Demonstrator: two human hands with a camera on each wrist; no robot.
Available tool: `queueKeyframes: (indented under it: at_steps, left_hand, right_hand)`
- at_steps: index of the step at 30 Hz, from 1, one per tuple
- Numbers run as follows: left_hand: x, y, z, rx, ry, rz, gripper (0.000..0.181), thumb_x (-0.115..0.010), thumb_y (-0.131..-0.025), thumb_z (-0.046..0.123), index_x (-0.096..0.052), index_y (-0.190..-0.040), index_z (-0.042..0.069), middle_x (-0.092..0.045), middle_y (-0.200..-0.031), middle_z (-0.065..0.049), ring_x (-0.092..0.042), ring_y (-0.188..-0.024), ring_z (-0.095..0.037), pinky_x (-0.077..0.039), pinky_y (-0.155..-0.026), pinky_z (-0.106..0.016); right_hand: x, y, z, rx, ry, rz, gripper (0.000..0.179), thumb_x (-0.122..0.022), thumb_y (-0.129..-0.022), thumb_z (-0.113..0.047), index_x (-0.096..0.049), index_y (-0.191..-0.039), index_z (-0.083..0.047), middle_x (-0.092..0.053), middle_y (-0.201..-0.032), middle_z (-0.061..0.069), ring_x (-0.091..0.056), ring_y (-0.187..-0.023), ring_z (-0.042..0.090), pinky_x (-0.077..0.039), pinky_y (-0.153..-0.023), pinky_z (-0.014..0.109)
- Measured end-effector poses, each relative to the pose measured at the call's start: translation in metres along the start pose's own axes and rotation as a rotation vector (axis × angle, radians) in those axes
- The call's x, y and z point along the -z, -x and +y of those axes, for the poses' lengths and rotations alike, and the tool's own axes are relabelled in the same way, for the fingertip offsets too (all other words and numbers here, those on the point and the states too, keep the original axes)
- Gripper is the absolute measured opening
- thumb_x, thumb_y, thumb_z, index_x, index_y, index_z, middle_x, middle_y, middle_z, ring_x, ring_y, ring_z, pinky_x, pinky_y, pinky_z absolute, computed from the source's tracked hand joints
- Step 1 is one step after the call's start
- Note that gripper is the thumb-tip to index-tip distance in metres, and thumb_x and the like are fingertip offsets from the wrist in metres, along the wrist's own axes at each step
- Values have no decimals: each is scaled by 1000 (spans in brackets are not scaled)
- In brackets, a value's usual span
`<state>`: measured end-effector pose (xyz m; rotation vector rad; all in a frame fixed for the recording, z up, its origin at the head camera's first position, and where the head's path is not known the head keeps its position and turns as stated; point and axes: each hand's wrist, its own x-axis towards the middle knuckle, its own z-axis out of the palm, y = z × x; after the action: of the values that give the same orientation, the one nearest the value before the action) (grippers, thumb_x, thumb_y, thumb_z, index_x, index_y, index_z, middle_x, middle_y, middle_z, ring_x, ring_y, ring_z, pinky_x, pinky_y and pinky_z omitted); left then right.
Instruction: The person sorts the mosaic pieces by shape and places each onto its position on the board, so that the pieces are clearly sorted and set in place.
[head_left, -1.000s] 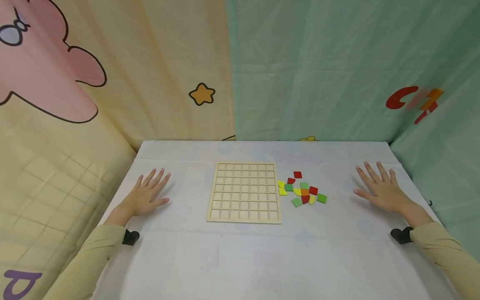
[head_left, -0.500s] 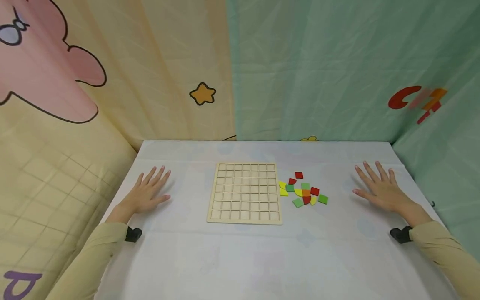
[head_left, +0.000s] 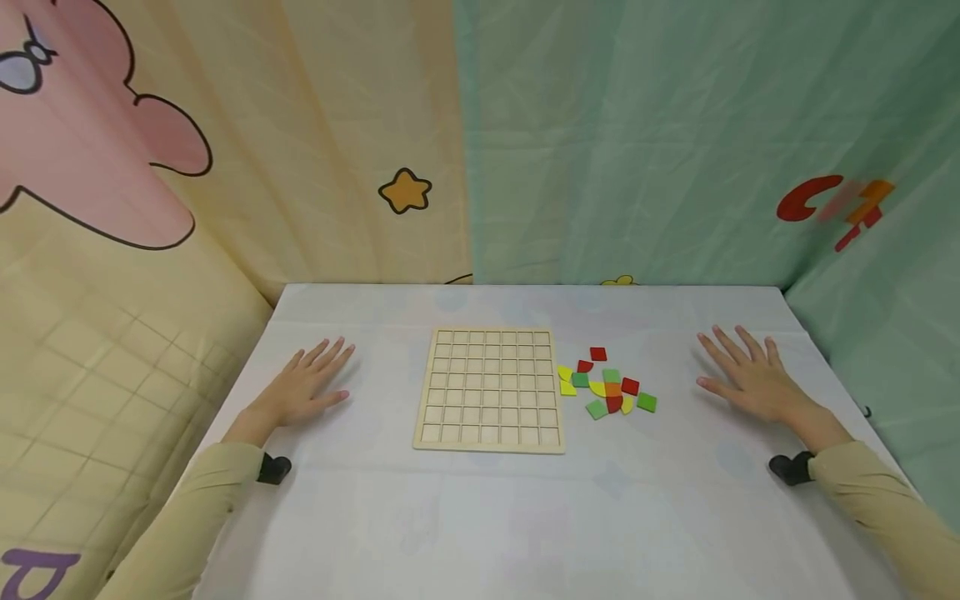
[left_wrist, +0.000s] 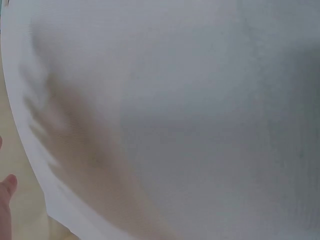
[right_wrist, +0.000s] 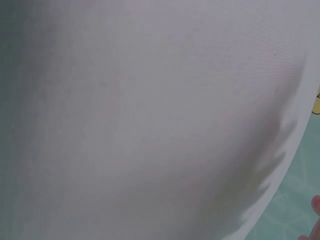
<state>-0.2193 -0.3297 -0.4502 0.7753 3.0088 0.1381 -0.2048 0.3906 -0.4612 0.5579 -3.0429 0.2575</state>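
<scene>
My left hand (head_left: pixel 300 390) is over the left side of the white table, fingers spread and holding nothing. On the right side, my right hand (head_left: pixel 753 383) has its fingers spread too, with nothing held. Between them lies a square wooden grid board (head_left: pixel 489 446), its cells bare. Just right of the board is a loose group of small flat tiles: a red square (head_left: pixel 597 354), a green square (head_left: pixel 647 402), an orange square (head_left: pixel 612 389), a yellow piece (head_left: pixel 567 388) and several others, some with a curved edge. Only fingertips (left_wrist: pixel 9 186) show in the left wrist view.
A white cloth covers the table (head_left: pixel 487 525). Behind it hangs a yellow and green printed curtain (head_left: pixel 600 150), which also closes in both sides. Black wrist cameras (head_left: pixel 275 470) sit at the cuffs of the beige sleeves (head_left: pixel 202 508).
Both hands have shifted slightly inward, the left one to the right and the right one to the left. The board and tiles lie as before.
</scene>
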Motion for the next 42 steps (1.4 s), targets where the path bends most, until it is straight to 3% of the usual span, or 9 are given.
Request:
queueKeyframes:
  at_steps: [7,12,19,28,34,42]
  left_hand:
    - [-3,-5,1,-60,13,93,68,-55,-96,37,-27,-152,12,-29,-156,-18,-28,-142,-41,-24,-111,-60]
    - [-4,-10,6,-111,43,143,64,-58,-94,31,-35,-149,8,-35,-153,-19,-34,-139,-41,-29,-109,-57]
    - [-10,-16,18,-107,42,118,59,-57,-95,29,-39,-147,7,-36,-153,-15,-35,-139,-39,-28,-110,-57]
    - [-14,-24,36,-90,12,70,59,-55,-97,31,-37,-148,7,-34,-155,-13,-31,-142,-36,-25,-113,-57]
    - [-18,-28,47,-104,39,38,63,-55,-97,33,-32,-150,8,-30,-157,-11,-29,-144,-35,-25,-114,-56]
    - [-21,-32,66,-149,27,-9,69,-55,-96,39,-26,-153,10,-25,-159,-8,-25,-146,-33,-22,-115,-58]
  right_hand:
    - [-2,-7,-7,22,14,132,72,-56,-95,-41,-23,-154,-14,-32,-151,24,-26,-135,48,-15,-105,69]
    - [-3,-16,-17,39,9,217,61,-62,-92,-32,-41,-143,-5,-47,-138,27,-38,-125,48,-25,-101,66]
    - [-1,-25,-31,-10,-25,263,49,-65,-90,-23,-52,-133,-4,-57,-128,25,-47,-115,45,-34,-92,63]
    - [-2,-35,-47,-34,-108,306,46,-69,-86,-15,-56,-128,-1,-66,-108,21,-52,-94,35,-41,-74,50]
    - [-4,-40,-58,-63,-168,304,44,-72,-83,-12,-59,-124,1,-67,-103,22,-48,-91,33,-40,-74,46]
    - [-9,-45,-72,-121,-256,235,45,-71,-84,-16,-60,-124,0,-67,-105,21,-47,-95,33,-42,-75,43]
